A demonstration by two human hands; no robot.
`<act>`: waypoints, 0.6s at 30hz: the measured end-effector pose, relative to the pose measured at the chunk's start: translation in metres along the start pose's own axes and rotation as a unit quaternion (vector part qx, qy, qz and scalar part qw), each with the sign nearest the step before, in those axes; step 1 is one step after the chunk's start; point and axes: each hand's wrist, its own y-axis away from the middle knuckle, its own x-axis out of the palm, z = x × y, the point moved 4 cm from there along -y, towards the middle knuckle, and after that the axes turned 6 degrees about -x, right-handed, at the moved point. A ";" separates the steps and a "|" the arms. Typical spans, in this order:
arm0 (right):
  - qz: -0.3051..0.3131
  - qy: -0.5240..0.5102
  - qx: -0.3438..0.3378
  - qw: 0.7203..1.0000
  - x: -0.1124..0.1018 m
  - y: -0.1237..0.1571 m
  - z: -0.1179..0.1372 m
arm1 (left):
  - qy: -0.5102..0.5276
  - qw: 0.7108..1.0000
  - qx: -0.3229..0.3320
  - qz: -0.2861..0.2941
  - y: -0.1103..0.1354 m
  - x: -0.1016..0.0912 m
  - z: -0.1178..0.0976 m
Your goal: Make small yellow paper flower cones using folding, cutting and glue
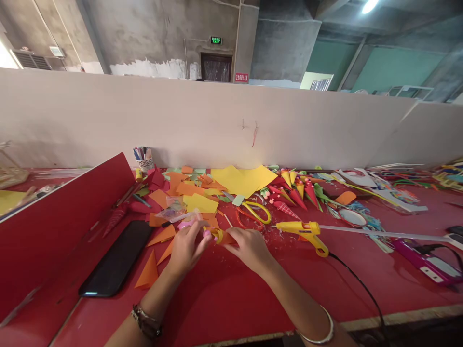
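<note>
A small orange paper cone (227, 238) with a yellow rim and pink bits at its wide end is held between my two hands. My left hand (187, 245) is closed at the wide end, its fingers by the pink bits. My right hand (250, 247) pinches the cone's orange side; its fingers partly hide the narrow end. Just beyond the hands lie yellow-handled scissors (268, 212) and red-handled scissors (248, 220). Loose orange paper pieces (147, 271) are beside my left wrist. To the right of my right hand rests a yellow glue gun (302, 230).
A black phone (116, 258) lies at the left, near a standing red board (68, 231). Finished-looking paper cones (298, 190) and yellow sheets (242, 180) are at the back. A purple power strip (428, 262) is at the right; the glue gun's cord (361, 284) runs off the front edge.
</note>
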 end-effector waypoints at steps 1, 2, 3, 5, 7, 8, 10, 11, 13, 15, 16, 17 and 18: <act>-0.003 0.007 0.004 1.000 0.000 0.000 -0.001 | 0.004 1.000 -0.007 0.002 0.000 0.001 0.001; -0.008 0.012 0.009 1.000 0.000 0.000 -0.003 | 0.009 1.000 -0.011 0.002 0.000 0.002 0.001; -0.014 0.013 0.014 1.000 0.000 0.001 -0.004 | 0.014 1.000 -0.011 -0.001 0.000 0.003 0.001; -0.031 0.004 0.023 0.999 0.000 0.001 -0.006 | 0.027 1.000 -0.008 -0.007 -0.001 0.003 0.000; -0.046 -0.012 0.030 0.998 -0.001 0.001 -0.007 | 0.036 0.999 -0.003 -0.010 -0.001 0.003 0.000; -0.050 -0.017 0.031 0.998 -0.002 0.001 -0.007 | 0.038 0.999 0.001 -0.012 -0.002 0.002 -0.001; -0.048 -0.018 0.030 0.998 -0.001 0.000 -0.007 | 0.045 0.999 0.006 -0.018 -0.002 0.000 -0.002; -0.045 -0.015 0.029 0.998 -0.001 0.000 -0.007 | 0.049 0.999 0.005 -0.023 -0.002 -0.001 -0.002; -0.039 -0.009 0.028 0.999 0.000 0.000 -0.007 | 0.056 0.998 -0.002 -0.034 -0.003 -0.003 -0.002; -0.036 -0.004 0.033 0.999 0.001 0.001 -0.008 | 0.061 0.997 -0.006 -0.036 -0.004 -0.003 -0.001; -0.035 -0.001 0.037 0.999 0.001 0.001 -0.008 | 0.063 0.997 -0.005 -0.034 -0.005 -0.003 -0.001; -0.034 0.002 0.041 0.999 0.001 0.001 -0.009 | 0.065 0.997 -0.004 -0.032 -0.005 -0.002 -0.001; -0.033 0.007 0.043 0.998 0.001 0.000 -0.009 | 0.067 0.997 -0.004 -0.031 -0.006 -0.002 -0.001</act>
